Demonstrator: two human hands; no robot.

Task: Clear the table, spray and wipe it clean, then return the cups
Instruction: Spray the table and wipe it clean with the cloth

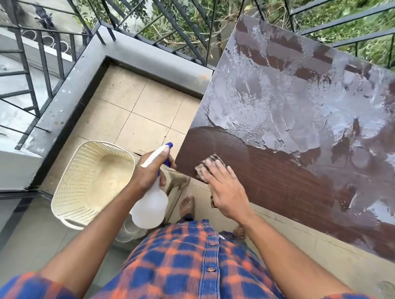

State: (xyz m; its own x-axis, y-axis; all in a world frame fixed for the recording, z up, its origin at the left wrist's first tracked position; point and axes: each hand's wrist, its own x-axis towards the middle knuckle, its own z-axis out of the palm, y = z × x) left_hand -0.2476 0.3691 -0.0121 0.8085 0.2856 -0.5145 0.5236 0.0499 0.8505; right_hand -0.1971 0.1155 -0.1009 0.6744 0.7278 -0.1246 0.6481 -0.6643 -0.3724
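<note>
A dark brown wooden table fills the right side; most of its top is covered with whitish wet foam, while the near-left corner shows bare wood. My right hand lies flat with straight fingers on a brown checked cloth, pressing it onto the table's near-left corner. My left hand grips the neck of a translucent white spray bottle with a blue nozzle, held left of the table over the floor. A clear glass cup stands on the floor under the bottle, partly hidden.
A cream perforated plastic basket sits on the tiled floor to the left. A grey ledge with black metal railing runs along the balcony's far and left sides. My bare feet stand beside the table edge.
</note>
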